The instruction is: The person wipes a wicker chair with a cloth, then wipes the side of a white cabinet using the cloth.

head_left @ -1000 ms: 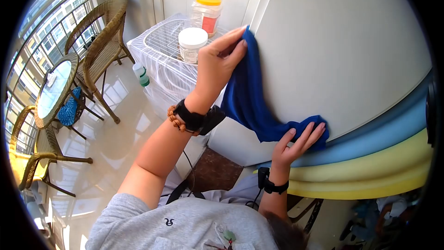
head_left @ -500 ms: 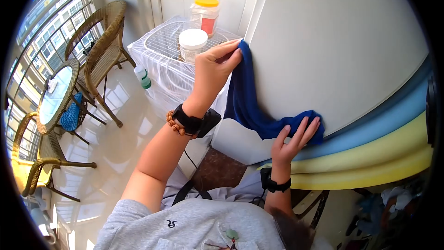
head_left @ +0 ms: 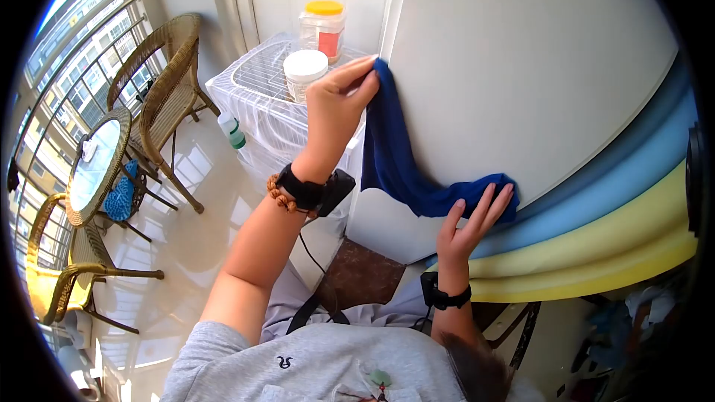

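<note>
A dark blue cloth lies in a curved strip along the near left edge of a smooth pale grey board. Its far corner is pinched between the thumb and fingers of my left hand, at the board's left edge. My right hand rests on the cloth's other end, fingers stretched out and thumb apart, pressing it against the board. Black straps sit on both wrists, and a beaded bracelet is on the left one.
A plastic-covered rack holds a white-lidded jar and a yellow-lidded jar. Blue padding and yellow padding curve below the board. Wicker chairs and a round glass-topped table stand at left beside railings.
The view has shifted slightly. Both hands keep their places on the cloth, with my left hand still pinching its corner and my right hand still flat on the other end.
</note>
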Demonstrator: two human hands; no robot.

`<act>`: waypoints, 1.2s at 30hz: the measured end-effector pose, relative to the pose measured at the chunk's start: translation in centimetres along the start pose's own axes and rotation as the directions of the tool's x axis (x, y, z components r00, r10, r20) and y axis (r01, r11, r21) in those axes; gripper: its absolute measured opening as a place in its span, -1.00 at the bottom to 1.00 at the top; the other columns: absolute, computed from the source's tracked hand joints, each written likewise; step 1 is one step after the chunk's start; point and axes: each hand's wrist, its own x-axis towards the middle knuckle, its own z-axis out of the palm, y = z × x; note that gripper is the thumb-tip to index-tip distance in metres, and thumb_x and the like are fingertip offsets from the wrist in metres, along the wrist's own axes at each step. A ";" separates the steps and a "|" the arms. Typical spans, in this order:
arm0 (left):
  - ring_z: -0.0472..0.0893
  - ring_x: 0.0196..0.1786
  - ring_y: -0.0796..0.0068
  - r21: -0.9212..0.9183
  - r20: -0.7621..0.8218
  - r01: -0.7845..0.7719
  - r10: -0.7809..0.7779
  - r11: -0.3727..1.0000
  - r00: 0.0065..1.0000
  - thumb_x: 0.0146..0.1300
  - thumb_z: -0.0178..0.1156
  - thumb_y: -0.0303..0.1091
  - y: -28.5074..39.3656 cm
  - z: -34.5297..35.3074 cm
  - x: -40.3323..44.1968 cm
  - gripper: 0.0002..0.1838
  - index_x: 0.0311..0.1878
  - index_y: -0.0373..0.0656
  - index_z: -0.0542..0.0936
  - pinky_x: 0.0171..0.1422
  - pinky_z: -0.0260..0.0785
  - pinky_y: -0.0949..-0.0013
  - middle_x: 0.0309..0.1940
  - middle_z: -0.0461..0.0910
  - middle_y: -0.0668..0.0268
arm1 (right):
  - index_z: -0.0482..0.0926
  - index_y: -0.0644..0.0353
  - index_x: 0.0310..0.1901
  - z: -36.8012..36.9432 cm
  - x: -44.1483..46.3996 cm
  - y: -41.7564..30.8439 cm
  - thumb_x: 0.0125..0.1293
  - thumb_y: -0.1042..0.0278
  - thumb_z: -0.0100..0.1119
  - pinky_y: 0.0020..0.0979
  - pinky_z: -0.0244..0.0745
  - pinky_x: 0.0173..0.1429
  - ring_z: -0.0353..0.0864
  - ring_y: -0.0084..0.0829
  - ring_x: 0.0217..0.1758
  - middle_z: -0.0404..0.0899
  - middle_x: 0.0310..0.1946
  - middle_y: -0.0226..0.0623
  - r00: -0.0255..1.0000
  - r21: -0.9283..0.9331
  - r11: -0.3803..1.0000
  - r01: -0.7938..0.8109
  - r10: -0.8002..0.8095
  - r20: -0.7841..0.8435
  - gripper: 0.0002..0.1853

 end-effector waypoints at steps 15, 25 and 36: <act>0.70 -0.10 0.52 0.185 0.033 -0.167 0.164 0.968 0.986 0.23 0.31 -0.53 2.1 0.0 1.7 -0.76 -0.03 -0.31 0.70 0.07 0.52 0.51 -0.11 0.74 0.15 | 0.09 0.49 0.45 0.7 -0.6 -0.2 0.44 0.34 -0.02 0.16 -0.16 0.55 -0.15 0.28 0.58 -0.17 0.52 0.31 0.999 -0.020 0.999 -0.034 0.035 0.022 -0.35; 0.64 -0.09 0.63 0.125 -0.016 -0.185 0.188 0.975 0.982 0.30 0.27 -0.54 2.3 1.3 3.0 -0.73 0.06 -0.31 0.67 0.05 0.50 0.56 -0.11 0.71 0.27 | 0.03 0.48 0.47 0.6 -0.7 0.1 0.46 0.22 -0.04 0.19 -0.26 0.55 -0.25 0.29 0.59 -0.24 0.53 0.33 0.998 0.050 0.998 -0.048 0.046 0.039 -0.31; 0.62 -0.08 0.65 0.153 -0.041 -0.180 0.188 0.972 0.981 0.39 0.19 -0.50 3.6 2.3 3.9 -0.69 0.17 -0.28 0.60 0.04 0.47 0.59 -0.08 0.68 0.30 | 0.00 0.38 0.51 -3.8 13.2 1.5 0.50 0.16 -0.11 0.10 -0.31 0.58 -0.22 0.20 0.61 -0.21 0.55 0.24 0.960 0.021 1.000 -0.012 0.017 -0.280 -0.31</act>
